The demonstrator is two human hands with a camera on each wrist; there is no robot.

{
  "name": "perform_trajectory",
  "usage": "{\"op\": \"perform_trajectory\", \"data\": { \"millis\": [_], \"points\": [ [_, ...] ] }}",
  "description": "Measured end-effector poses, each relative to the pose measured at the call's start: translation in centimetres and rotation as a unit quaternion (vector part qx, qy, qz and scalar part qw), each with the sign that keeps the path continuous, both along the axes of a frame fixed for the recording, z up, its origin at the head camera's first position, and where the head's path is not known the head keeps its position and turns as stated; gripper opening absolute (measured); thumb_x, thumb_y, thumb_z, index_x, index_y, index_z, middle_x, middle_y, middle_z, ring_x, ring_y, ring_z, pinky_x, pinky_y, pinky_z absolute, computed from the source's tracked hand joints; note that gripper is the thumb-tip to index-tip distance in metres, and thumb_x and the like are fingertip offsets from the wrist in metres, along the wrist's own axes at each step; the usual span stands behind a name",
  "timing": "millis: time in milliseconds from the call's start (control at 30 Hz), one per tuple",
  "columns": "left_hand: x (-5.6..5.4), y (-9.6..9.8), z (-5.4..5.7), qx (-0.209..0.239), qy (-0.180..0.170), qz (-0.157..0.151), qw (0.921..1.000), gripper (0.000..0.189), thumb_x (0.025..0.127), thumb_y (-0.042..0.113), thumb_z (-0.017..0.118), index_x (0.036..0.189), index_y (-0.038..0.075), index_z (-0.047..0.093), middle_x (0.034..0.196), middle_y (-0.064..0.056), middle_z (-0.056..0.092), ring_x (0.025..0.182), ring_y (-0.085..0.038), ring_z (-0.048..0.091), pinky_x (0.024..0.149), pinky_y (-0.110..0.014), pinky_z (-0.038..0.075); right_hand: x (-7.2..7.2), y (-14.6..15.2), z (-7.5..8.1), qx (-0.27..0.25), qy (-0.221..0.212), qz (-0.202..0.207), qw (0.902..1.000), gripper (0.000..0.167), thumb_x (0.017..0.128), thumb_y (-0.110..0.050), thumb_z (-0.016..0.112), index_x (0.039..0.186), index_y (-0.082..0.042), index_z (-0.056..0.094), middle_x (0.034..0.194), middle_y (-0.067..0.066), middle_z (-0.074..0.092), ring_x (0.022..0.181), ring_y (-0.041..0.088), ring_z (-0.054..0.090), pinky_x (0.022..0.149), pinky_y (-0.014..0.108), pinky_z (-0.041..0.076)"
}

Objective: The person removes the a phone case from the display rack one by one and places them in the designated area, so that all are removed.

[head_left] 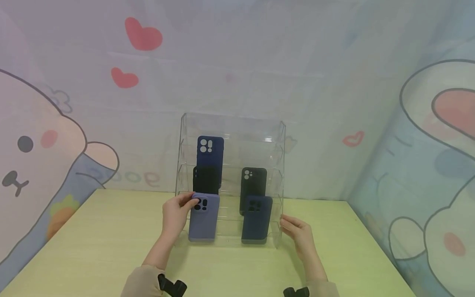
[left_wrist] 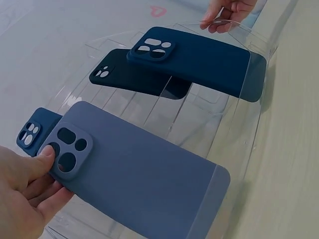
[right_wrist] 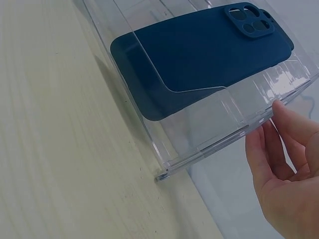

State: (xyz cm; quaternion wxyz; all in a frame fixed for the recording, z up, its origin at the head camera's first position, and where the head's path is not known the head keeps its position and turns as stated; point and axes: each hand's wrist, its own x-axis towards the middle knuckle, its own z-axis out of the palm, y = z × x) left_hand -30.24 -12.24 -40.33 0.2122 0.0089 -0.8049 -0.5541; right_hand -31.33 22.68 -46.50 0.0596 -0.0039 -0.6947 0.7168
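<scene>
My left hand (head_left: 176, 214) pinches the lavender phone case (head_left: 203, 225) at its camera-cutout corner, the thumb over a cutout. This case stands in the lowest tier of a clear tiered display stand (head_left: 248, 128), on the left. With thumb and fingertips, my right hand (head_left: 301, 235) grips the stand's right side edge, low down. A dark blue phone case (right_wrist: 199, 55) leans in the lowest tier on the right, nearest that hand. Behind it is a black phone case (head_left: 254, 181). Another black case (head_left: 206, 180) and a dark blue case (head_left: 212, 152) sit higher on the left.
The stand rests on a pale yellow wooden table (head_left: 122, 231), near its back edge. A cloth backdrop (head_left: 259, 62) printed with cartoon animals and hearts hangs behind and at the sides.
</scene>
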Motion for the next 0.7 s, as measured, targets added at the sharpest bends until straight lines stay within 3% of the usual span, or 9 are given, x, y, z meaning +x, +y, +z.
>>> {"op": "perform_trajectory", "data": {
  "millis": [100,267,433,700],
  "points": [
    [-0.1,0.0,0.2,0.004,0.001,0.000,1.0000,0.031,0.091,0.013,0.070,0.118,-0.001,0.069,0.111,-0.018,0.072,0.095,-0.028,0.071,0.075,-0.016,0.055,0.1,0.1,0.0,0.005,0.001,0.002,1.0000,0.033,0.092,-0.007,0.064,0.120,0.011,0.061,0.115,0.001,0.070,0.103,0.014,0.068,0.088,0.020,0.054],
    [0.0,0.3,1.2,0.017,0.009,0.009,0.9998,0.033,0.090,0.016,0.071,0.120,0.002,0.069,0.112,-0.016,0.072,0.099,-0.028,0.071,0.082,-0.028,0.058,0.1,0.0,0.1,0.008,0.002,0.009,0.9999,0.039,0.093,-0.007,0.063,0.125,0.014,0.055,0.109,-0.008,0.070,0.103,0.012,0.068,0.089,0.019,0.053],
    [0.3,1.1,2.3,0.035,0.021,0.018,0.9990,0.033,0.090,0.016,0.071,0.119,0.002,0.069,0.111,-0.016,0.072,0.100,-0.029,0.071,0.080,-0.022,0.057,0.3,0.0,0.2,0.014,0.003,0.014,0.9998,0.041,0.094,-0.009,0.063,0.127,0.014,0.054,0.111,-0.007,0.069,0.104,0.011,0.067,0.091,0.019,0.052],
    [0.5,2.8,2.9,0.068,0.019,-0.015,0.9974,0.032,0.088,0.013,0.073,0.116,-0.003,0.069,0.107,-0.020,0.072,0.094,-0.029,0.072,0.076,-0.021,0.058,0.3,0.0,0.2,0.015,0.002,0.013,0.9998,0.042,0.094,-0.009,0.063,0.127,0.014,0.053,0.110,-0.008,0.068,0.106,0.013,0.067,0.091,0.018,0.052]
  ]
}}
